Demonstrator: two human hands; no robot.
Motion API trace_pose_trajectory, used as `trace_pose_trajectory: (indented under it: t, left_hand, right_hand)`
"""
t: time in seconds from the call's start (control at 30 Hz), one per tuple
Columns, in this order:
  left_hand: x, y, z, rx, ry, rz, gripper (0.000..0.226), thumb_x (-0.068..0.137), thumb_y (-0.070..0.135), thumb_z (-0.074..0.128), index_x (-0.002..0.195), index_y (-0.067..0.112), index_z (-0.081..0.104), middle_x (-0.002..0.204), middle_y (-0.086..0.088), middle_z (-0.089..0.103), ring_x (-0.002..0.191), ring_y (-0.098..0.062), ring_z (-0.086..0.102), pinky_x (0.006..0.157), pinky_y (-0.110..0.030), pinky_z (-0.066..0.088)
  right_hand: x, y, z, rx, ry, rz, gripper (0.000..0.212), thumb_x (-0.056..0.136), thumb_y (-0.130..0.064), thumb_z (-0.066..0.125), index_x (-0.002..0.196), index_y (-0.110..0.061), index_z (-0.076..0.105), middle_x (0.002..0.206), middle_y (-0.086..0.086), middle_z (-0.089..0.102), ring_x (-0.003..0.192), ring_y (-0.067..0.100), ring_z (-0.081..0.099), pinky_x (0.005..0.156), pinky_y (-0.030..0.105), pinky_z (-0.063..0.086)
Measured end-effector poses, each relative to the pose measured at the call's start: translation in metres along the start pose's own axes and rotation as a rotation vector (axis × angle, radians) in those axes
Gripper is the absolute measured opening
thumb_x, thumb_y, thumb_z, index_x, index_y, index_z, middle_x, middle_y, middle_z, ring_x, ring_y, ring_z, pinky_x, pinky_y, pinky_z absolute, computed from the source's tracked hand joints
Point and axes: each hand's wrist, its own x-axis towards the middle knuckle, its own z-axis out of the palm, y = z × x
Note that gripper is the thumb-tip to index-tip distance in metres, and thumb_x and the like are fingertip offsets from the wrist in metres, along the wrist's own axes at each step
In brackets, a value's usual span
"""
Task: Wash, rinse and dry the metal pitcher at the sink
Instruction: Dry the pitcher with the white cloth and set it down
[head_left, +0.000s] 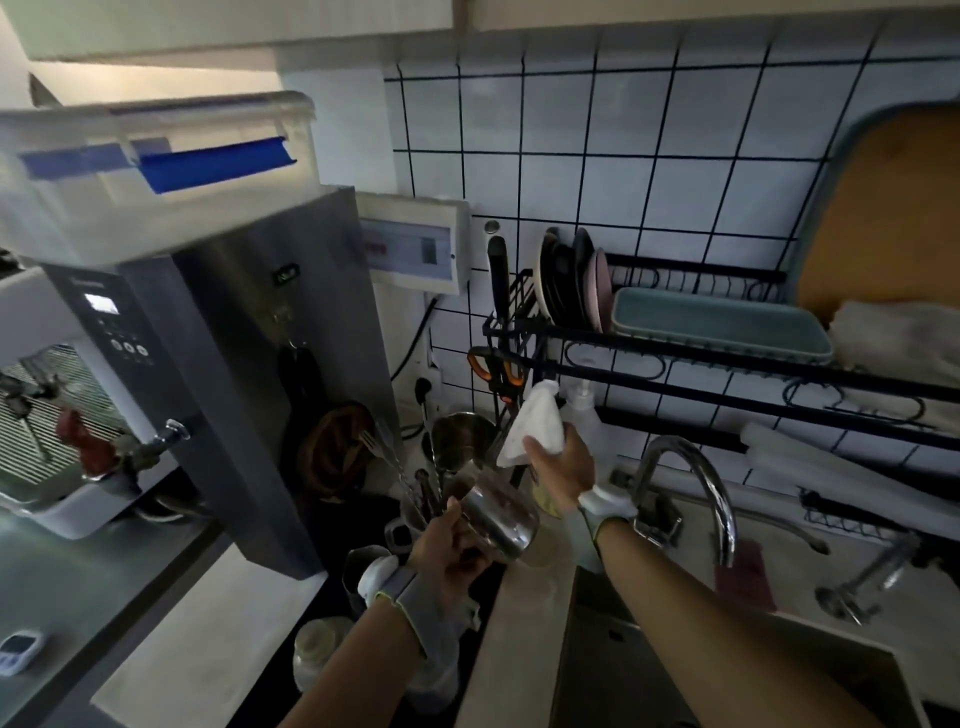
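The scene is dimly lit overall, with a cool bluish cast. The brightest light is seen on the tiled wall (649, 156) and on the ceiling panel up and to the left of it. Deep shadow is cast over the counter and sink far below the wall. Glints are caught on the curved tap (691, 467) below the wall. Straight lines are bent by wide-angle distortion near the edges, and fine detail is softened by blur throughout.
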Motion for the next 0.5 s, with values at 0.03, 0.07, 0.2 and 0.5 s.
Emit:
trace_pose_trajectory:
  t: [0.03,0.07,0.2,0.5]
  left_hand:
    - [0.001,0.001,-0.001,-0.002,0.000,-0.005,0.046,0.100,0.036,0.043,0.057,0.020,0.036,0.039,0.007,0.028,0.033,-0.008,0.026,0.044,-0.024,0.022]
    - [0.002,0.003,0.000,-0.010,0.002,-0.015,0.046,0.100,0.035,0.043,0.057,0.020,0.036,0.040,0.007,0.027,0.034,-0.008,0.026,0.047,-0.025,0.021]
    - [0.002,0.008,0.013,-0.101,-0.008,-0.059,0.044,0.101,0.032,0.041,0.059,0.022,0.036,0.040,0.009,0.026,0.034,-0.006,0.025,0.052,-0.021,0.020]
    - [-0.010,-0.006,0.062,-0.001,-0.037,-0.022,0.043,0.101,0.034,0.038,0.061,0.018,0.041,0.043,0.003,0.036,0.048,-0.013,0.032,0.053,-0.026,0.027]
  right_hand:
    - [-0.003,0.002,-0.002,0.003,0.022,-0.018,0.044,0.084,-0.037,0.068,0.118,-0.013,0.056,0.101,0.006,0.064,0.102,0.031,0.063,0.075,0.029,0.044]
    - [-0.008,0.003,-0.005,0.015,0.038,-0.045,0.038,0.085,-0.036,0.067,0.115,-0.014,0.058,0.097,0.004,0.064,0.099,0.029,0.063,0.076,0.030,0.045]
    - [-0.031,0.002,-0.020,0.086,-0.023,-0.193,0.044,0.087,-0.041,0.063,0.124,-0.020,0.051,0.108,-0.003,0.062,0.099,0.013,0.059,0.081,0.019,0.048]
    - [-0.053,0.000,-0.006,-0.091,-0.105,-0.333,0.033,0.100,-0.023,0.044,0.126,-0.003,0.051,0.120,0.016,0.058,0.113,0.027,0.056,0.099,0.042,0.046]
